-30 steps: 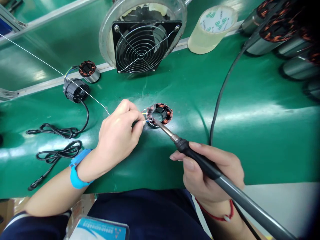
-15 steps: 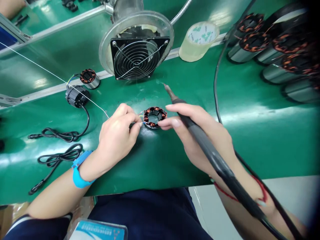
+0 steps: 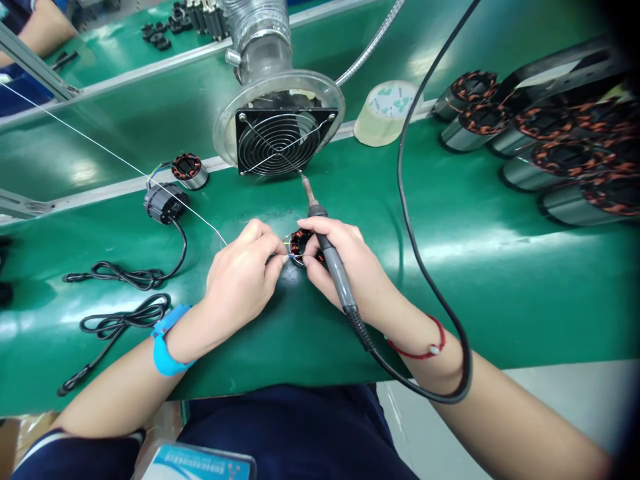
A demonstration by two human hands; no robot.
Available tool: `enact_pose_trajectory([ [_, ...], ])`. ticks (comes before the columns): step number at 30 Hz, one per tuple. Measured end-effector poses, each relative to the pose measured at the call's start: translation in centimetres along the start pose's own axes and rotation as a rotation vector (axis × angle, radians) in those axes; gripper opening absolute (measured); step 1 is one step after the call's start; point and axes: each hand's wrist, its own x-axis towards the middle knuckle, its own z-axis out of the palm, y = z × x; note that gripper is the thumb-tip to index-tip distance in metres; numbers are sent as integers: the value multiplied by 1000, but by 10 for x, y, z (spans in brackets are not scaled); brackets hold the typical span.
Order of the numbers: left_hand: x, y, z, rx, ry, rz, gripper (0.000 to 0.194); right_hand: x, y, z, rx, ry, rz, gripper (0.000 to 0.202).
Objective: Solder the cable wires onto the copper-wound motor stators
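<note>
A small stator ring with copper windings point(image 3: 299, 243) lies on the green bench between my hands, its right side covered by my right hand. My left hand point(image 3: 245, 267) pinches thin coloured wires point(image 3: 287, 250) at the ring's left edge. A white strand point(image 3: 200, 217) runs from the upper left to this hand. My right hand point(image 3: 350, 267) holds a soldering iron point(image 3: 336, 267), its tip pointing up and away near the fan. The thumb and index finger of that hand touch the wires over the ring.
A fan with a wire guard point(image 3: 280, 141) stands behind the ring, under a duct. Tape roll point(image 3: 383, 120) and several wound stators point(image 3: 550, 160) are at the right. A black motor part point(image 3: 165, 202), a stator point(image 3: 190, 171) and coiled cables point(image 3: 125, 317) lie left. A person's arm point(image 3: 50, 30) shows top left.
My right hand has moved left onto the ring, and the iron has swung more upright, its cable now looping over the forearm. The whole view has shifted slightly.
</note>
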Motion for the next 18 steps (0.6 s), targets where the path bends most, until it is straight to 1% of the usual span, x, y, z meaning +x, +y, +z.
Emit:
enact_pose_trajectory([
  [1,0,-1,-2,-4,-15,-8,7,-1,1,0,17,12,0,42],
  [3,2,-5,-8,-21,-57,-53,12,-1,5,0,43,14,-11,48],
  [4,3,-8,-13,-33,-97,-84,15,0,7,1,44,2,-23,51],
  [6,7,-16,-22,-93,-226,-139,11,1,11,2,22,-32,-53,52],
  [8,12,-24,-31,-253,-370,-178,13,2,13,4,-10,-51,-75,51],
  [10,17,-30,-37,-478,-460,-251,17,2,14,6,-28,-49,-87,51],
  [11,19,-32,-38,-580,-477,-302,18,1,14,7,-35,-44,-93,52],
  [13,25,-33,-37,-704,-461,-412,19,-1,13,8,-50,-41,-102,52],
  [15,30,-31,-32,-737,-410,-488,20,-3,12,10,-60,-39,-104,51],
  [18,39,-24,-23,-733,-342,-507,18,-4,10,11,-64,-45,-84,50],
])
